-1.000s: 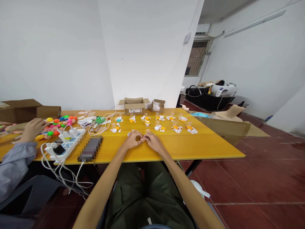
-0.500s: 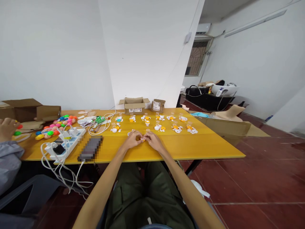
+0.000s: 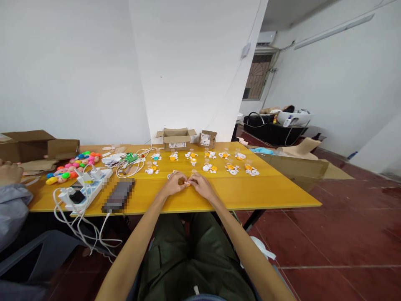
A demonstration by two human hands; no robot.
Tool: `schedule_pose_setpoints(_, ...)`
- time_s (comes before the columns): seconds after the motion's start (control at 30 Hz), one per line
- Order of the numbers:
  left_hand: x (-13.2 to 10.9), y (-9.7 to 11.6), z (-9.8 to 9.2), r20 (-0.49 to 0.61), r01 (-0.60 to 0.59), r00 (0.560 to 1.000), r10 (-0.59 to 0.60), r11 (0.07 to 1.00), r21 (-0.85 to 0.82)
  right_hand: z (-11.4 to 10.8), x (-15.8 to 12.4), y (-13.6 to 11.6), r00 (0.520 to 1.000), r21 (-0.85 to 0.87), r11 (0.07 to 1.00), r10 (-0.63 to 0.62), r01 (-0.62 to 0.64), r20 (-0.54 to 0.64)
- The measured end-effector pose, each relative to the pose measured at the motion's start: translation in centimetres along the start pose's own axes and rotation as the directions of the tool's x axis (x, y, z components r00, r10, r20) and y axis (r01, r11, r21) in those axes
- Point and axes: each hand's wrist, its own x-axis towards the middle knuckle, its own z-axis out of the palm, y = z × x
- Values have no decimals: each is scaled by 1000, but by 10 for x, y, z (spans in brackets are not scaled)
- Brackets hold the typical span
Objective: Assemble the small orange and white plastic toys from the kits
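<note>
Where the yellow worktop (image 3: 266,190) runs nearest the person's lap, the left hand (image 3: 174,184) and the right hand (image 3: 202,186) rest on it close together. Their fingertips meet, and both pinch a small orange-and-white part (image 3: 187,182) between them. The part is too small to make out its shape. Just beyond the hands, small white-and-orange sets (image 3: 210,168) lie in two loose rows across the worktop. Behind those, two open cardboard boxes (image 3: 176,138) stand side by side at the far edge.

To the left lie a dark device (image 3: 119,195), a white power strip (image 3: 89,189) with cables trailing over the near edge, and a heap of coloured balls (image 3: 75,165). A large carton (image 3: 37,144) stands behind the balls. At the far left edge a co-worker's hand (image 3: 8,172) in a grey sleeve (image 3: 11,205) sits well apart from the person's own hands.
</note>
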Motion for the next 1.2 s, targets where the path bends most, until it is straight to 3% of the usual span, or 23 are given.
schedule_pose_setpoints(1.2,0,1,1,-15,-6,1000,6,1000,-19,-2,-3,-12,999,-90,995,31,-34,-31)
